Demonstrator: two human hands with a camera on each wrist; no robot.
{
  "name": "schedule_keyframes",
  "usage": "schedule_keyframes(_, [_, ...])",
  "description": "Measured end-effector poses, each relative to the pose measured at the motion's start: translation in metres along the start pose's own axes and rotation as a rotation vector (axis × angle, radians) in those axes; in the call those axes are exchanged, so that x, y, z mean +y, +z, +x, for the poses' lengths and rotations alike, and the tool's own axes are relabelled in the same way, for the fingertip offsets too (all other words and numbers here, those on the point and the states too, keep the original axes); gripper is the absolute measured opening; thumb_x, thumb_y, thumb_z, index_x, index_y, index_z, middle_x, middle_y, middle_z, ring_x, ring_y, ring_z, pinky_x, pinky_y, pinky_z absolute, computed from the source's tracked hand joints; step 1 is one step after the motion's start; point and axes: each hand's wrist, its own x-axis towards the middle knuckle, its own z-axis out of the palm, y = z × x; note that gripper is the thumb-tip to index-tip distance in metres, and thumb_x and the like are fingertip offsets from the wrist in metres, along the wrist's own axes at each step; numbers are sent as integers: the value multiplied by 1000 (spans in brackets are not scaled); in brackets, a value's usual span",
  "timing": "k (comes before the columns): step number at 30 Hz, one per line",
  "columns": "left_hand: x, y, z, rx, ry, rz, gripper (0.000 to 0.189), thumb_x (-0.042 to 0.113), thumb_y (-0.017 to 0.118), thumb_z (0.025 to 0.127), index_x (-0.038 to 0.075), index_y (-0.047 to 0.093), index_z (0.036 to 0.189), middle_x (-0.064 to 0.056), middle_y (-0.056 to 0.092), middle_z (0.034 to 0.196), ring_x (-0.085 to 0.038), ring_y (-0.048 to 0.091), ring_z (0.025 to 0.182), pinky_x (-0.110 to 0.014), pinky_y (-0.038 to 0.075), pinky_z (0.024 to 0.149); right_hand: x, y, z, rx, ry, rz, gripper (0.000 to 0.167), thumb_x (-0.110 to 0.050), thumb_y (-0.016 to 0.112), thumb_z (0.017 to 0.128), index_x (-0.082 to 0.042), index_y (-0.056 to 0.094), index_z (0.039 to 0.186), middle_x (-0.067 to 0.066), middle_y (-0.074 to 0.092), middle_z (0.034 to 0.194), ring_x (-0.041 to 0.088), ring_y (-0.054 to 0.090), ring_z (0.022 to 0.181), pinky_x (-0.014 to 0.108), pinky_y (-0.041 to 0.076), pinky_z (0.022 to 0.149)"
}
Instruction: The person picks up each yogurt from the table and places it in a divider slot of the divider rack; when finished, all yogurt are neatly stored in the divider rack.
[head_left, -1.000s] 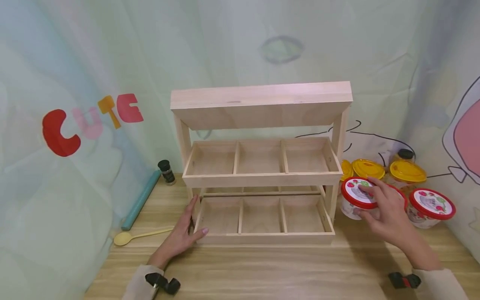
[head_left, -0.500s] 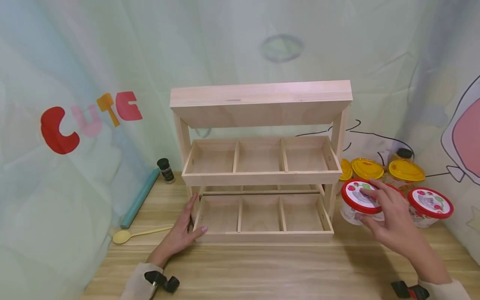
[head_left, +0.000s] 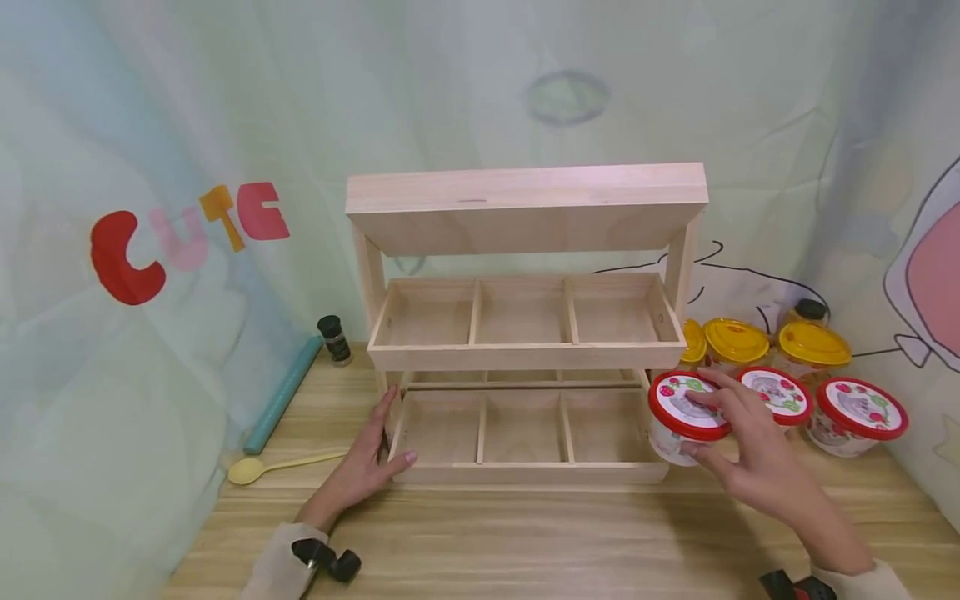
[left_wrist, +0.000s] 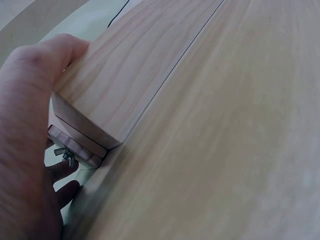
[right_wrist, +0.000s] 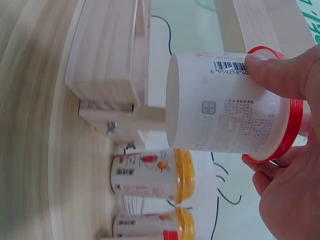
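Observation:
A pale wooden rack (head_left: 525,358) with two divided trays stands on the table, under a slanted top panel. My left hand (head_left: 362,473) holds the front left corner of its lower tray (head_left: 528,473). In the left wrist view the thumb bends over the tray wall (left_wrist: 130,65), and the other fingers lie by the side with the wing nut. With its right counterpart (head_left: 757,462), I grip a white tub with a red lid (head_left: 690,406), right of the rack. In the right wrist view the tub (right_wrist: 215,107) is off the table, thumb at the lid's rim and fingers round the far side.
Two more red-lidded tubs (head_left: 861,408) stand at right, before several yellow-lidded tubs (head_left: 813,343) and a black-capped jar (head_left: 810,310). At left are a black-capped shaker (head_left: 333,340), a teal roll (head_left: 282,396) and a yellow spoon (head_left: 246,471). Printed curtains hang behind.
My right hand has carried the red-lidded tub left and nearer, to the rack's right end, uncovering another red-lidded tub behind. The left hand has stayed at the tray corner.

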Motion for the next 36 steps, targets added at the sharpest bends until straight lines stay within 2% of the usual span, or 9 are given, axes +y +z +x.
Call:
schedule_keyframes(5, [0, -1, 0, 0, 2, -9, 110, 21, 81, 93, 20, 6, 174, -34, 15, 176, -61, 22, 159, -81, 24, 122, -9, 8, 7, -3, -22, -4, 71, -17, 94, 79, -15, 58, 140, 17, 44, 166, 42, 44, 145, 74, 55, 98])
schedule_keyframes(9, [0, 0, -1, -1, 2, -5, 110, 23, 81, 93, 21, 7, 174, -35, 14, 176, -62, 22, 159, -81, 24, 122, -15, 15, 12, -11, -32, 12, 65, -18, 94, 79, -15, 59, 135, 18, 45, 166, 42, 46, 144, 75, 53, 101])
schedule_keyframes(15, [1, 2, -1, -1, 21, -1, 111, 23, 82, 92, 21, 8, 174, -36, 14, 175, -63, 22, 158, -82, 25, 120, -19, 26, 14, -24, -35, 45, 65, -16, 92, 82, -16, 59, 138, 18, 43, 168, 40, 47, 142, 70, 55, 102])
schedule_keyframes(19, [1, 1, -2, -6, 18, -8, 111, 22, 83, 92, 21, 8, 174, -36, 13, 175, -63, 21, 158, -82, 25, 121, -19, 34, 16, -6, -61, 31, 65, -17, 93, 81, -18, 60, 137, 15, 47, 165, 35, 51, 140, 41, 59, 104])
schedule_keyframes(22, [1, 0, -1, -6, 19, -15, 110, 22, 82, 92, 21, 8, 174, -36, 13, 175, -64, 21, 158, -82, 25, 121, -19, 41, 20, 18, -94, 55, 65, -14, 95, 79, -17, 61, 134, 12, 50, 163, 32, 52, 139, 17, 46, 108])
schedule_keyframes(24, [2, -1, -1, -3, 22, -15, 110, 22, 82, 92, 21, 8, 174, -37, 13, 175, -64, 21, 158, -82, 25, 121, -21, 46, 23, 34, -116, 74, 67, -10, 95, 77, -16, 61, 134, 13, 52, 162, 32, 53, 138, 11, 41, 107])
schedule_keyframes(26, [2, -1, 0, 2, 27, -10, 111, 22, 82, 92, 20, 8, 174, -37, 13, 175, -64, 22, 157, -82, 26, 120, -23, 52, 25, 41, -127, 90, 68, -8, 95, 76, -14, 61, 133, 13, 52, 162, 33, 53, 138, 10, 37, 110])
schedule_keyframes(33, [2, -1, 0, -3, 33, -11, 111, 22, 83, 92, 20, 8, 174, -35, 12, 176, -63, 21, 158, -81, 25, 121, -31, 70, 33, 49, -122, 127, 66, -8, 95, 76, -12, 61, 132, 16, 51, 163, 35, 52, 141, 22, 41, 115])
schedule_keyframes(36, [2, -1, -1, -9, 21, -13, 111, 23, 83, 92, 21, 8, 174, -34, 12, 176, -63, 20, 159, -82, 24, 121, -36, 76, 36, 55, -132, 165, 64, -5, 94, 75, -11, 61, 129, 16, 53, 161, 34, 51, 141, 18, 38, 117])
